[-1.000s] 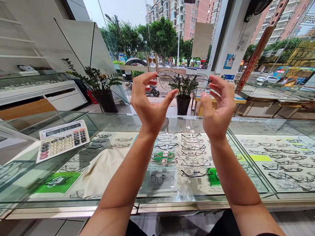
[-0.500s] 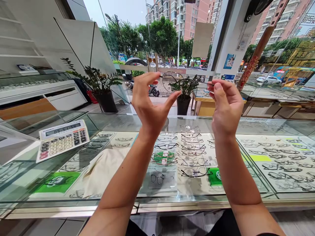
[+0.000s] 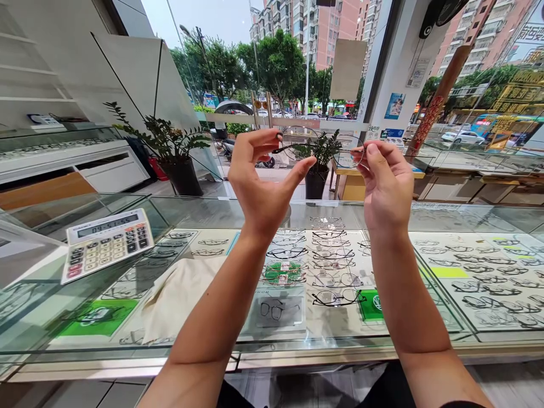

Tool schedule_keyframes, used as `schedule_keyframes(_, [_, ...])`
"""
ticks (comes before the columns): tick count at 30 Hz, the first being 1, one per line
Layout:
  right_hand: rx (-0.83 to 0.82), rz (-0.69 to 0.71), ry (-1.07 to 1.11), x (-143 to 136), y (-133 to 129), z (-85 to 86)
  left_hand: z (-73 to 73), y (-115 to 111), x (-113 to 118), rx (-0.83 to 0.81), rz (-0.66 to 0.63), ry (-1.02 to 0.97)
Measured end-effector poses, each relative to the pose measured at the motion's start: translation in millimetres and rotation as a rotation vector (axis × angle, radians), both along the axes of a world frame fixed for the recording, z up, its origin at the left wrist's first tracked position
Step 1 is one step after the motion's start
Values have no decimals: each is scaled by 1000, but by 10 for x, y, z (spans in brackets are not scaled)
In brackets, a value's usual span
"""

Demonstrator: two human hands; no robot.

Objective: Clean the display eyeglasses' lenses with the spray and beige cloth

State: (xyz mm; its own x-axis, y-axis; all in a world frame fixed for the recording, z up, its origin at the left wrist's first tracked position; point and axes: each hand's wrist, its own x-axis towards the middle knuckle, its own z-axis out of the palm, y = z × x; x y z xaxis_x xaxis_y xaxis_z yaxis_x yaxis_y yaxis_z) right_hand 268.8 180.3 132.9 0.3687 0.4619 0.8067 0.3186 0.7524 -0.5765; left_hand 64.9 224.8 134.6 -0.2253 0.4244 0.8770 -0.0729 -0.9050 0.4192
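Head view shows a pair of thin-rimmed eyeglasses (image 3: 319,146) held up between both hands, above the far side of the glass display counter (image 3: 127,363). Their long axis runs crosswise from hand to hand, dipping a little toward the right one. At that lower end the right hand (image 3: 387,187) is closed in a pinch, thumb against bent fingers, with the frame's corner between them; the eyeglasses reach leftward from it. The left hand (image 3: 260,178) makes a wide C, its index fingertip at the opposite end of the frame and its thumb well apart, below the near rim; whether its other fingers grip anything is hidden. So each hand is near one end, but only the right shows a clear hold. One slim temple arm (image 3: 279,151) seems to lie folded across the lenses, its dark tip pointing at the left hand, just below that index fingertip.
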Motion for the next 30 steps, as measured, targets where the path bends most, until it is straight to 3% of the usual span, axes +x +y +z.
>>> schedule_keyframes(7, [10,-45,-83,26,5,-18,20,-3,66,-65,-132,-30])
schedule_keyframes(15, [67,-22,-130,-10,-11,-23,-80,350,210,-129,-370,-80])
schedule_keyframes(19, [13,14,-90,-2,-4,-21,-102,360,235,-134,-356,-106])
schedule_keyframes(25, [-51,83,-85,28,52,-35,-64,199,230,-92,-260,-123])
schedule_keyframes(30, [-93,152,61,32,77,-30,-40,103,262,15,-197,-192])
